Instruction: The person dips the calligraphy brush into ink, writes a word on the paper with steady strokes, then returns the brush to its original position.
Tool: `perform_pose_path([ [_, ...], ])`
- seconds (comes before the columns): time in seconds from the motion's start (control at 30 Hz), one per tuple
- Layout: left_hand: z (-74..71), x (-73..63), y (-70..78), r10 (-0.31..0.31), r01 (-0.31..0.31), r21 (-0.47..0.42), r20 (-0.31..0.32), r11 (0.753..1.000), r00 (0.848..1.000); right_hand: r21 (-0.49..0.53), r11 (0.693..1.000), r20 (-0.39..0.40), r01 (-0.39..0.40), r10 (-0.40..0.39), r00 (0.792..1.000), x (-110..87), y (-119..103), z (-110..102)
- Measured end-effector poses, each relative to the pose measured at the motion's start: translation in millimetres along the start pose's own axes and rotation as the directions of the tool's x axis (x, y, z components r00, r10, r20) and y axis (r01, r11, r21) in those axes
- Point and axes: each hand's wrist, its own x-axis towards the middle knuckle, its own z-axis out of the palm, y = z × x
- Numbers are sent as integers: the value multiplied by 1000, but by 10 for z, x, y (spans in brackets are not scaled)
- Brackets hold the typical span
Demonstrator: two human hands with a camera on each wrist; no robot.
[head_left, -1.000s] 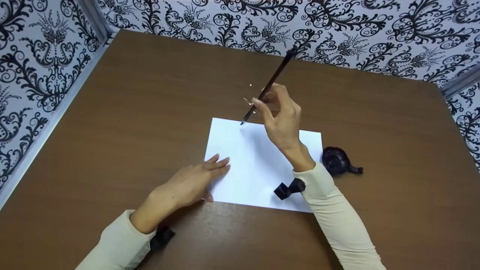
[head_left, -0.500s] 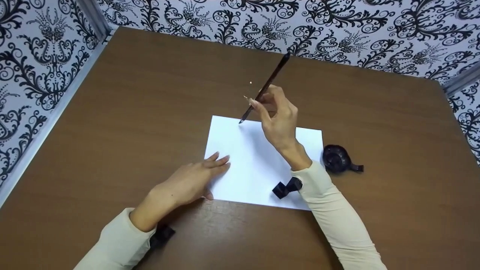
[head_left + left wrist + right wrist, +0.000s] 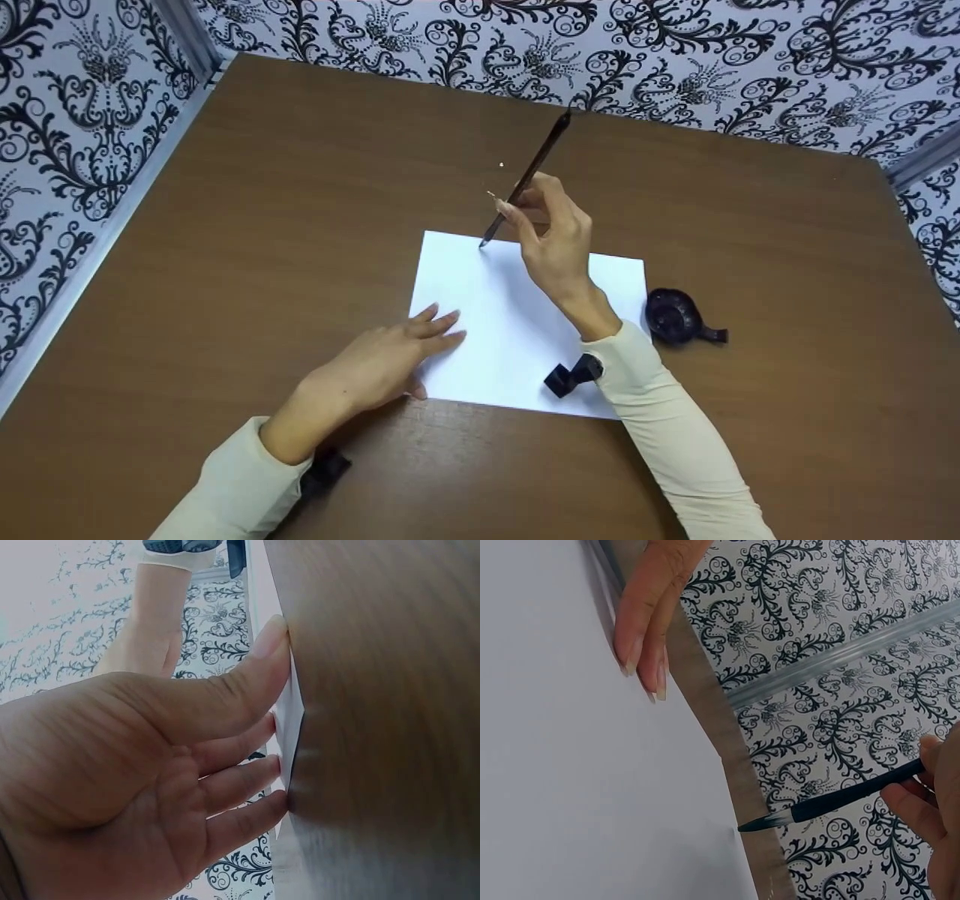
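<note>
A white sheet of paper [image 3: 517, 367] lies on the brown table. My left hand [image 3: 375, 364] rests on its lower left part, fingers extended and thumb at the near corner; the left wrist view shows these fingertips [image 3: 277, 799] against the sheet's edge. With thumb and fingers, my right hand [image 3: 559, 240] pinches a slim dark paintbrush [image 3: 541, 154], slanted over the sheet's far edge. In the right wrist view the brush [image 3: 840, 799] has a pale band and dark pointed tip. The tip is at the paper's edge; I cannot tell whether it touches.
A small black dish [image 3: 675, 316] with a short handle stands beside the paper's right edge. Tiny bright specks [image 3: 501, 164] show beyond the sheet. Black wrist devices [image 3: 573, 375] sit at both cuffs. Black-and-white patterned panels [image 3: 525, 52] border the table [image 3: 247, 225].
My right hand has shifted slightly left, and the brush's upper end has swung left and down. The tip stays near the same spot on the paper. My left hand stays in place.
</note>
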Motion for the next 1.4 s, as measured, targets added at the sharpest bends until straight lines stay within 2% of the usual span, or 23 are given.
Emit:
perform_pose_path([
  [0.2, -12, -11, 10, 24, -25, 56, 17, 998, 1000, -4, 1000, 1, 2, -2, 1000, -1, -3, 3],
  [0.8, -17, -13, 11, 21, -22, 40, 26, 999, 999, 6, 1000, 23, 2, -2, 1000, -39, -33, 67],
  [1.4, -10, -3, 3, 32, -33, 52, 20, 998, 999, 14, 998, 107, 61, -62, 992, -58, -108, 91],
])
